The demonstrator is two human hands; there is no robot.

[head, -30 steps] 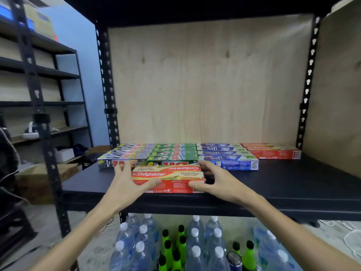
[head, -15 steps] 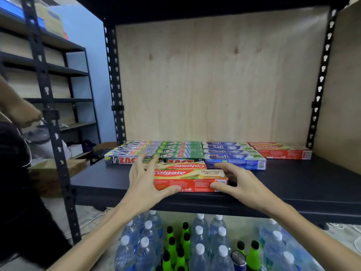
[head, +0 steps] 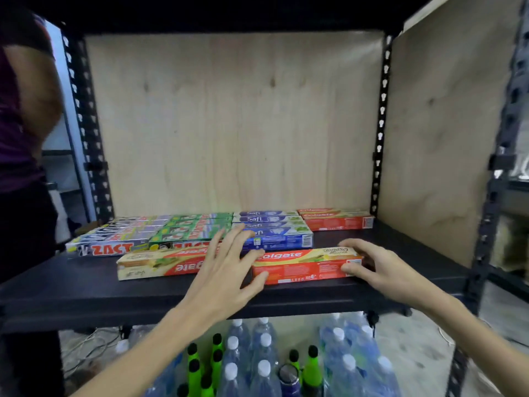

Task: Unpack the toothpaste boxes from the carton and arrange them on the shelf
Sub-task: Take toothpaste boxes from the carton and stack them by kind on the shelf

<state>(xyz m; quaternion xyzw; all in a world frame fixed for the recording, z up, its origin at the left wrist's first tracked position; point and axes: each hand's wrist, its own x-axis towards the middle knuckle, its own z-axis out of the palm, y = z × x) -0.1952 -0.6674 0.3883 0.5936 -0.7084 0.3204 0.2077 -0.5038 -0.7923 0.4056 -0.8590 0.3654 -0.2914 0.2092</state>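
Two red-and-yellow Colgate boxes lie end to end near the front of the black shelf (head: pixel 86 290). The left Colgate box (head: pixel 154 263) lies free with its print upside down. My right hand (head: pixel 380 270) grips the right end of the right Colgate box (head: pixel 303 266), fingers on top and thumb on the front. At that box's left end my left hand (head: pixel 226 270) has its fingers spread straight and its thumb against the front corner. Behind lie rows of Zact boxes (head: pixel 114 242), green boxes (head: pixel 194 229), blue Safi boxes (head: pixel 274 227) and more Colgate boxes (head: pixel 335 219). The carton is out of view.
Plywood panels (head: pixel 234 124) close the shelf's back and right side. Water bottles (head: pixel 257 365) and green bottles (head: pixel 310 368) stand on the floor under the shelf. A person (head: pixel 23 138) stands close at the left, beside the rack's upright post (head: pixel 86 133).
The two Colgate boxes were stacked between my hands; now they lie side by side, one slid right with my right hand. A person has stepped in at the left.
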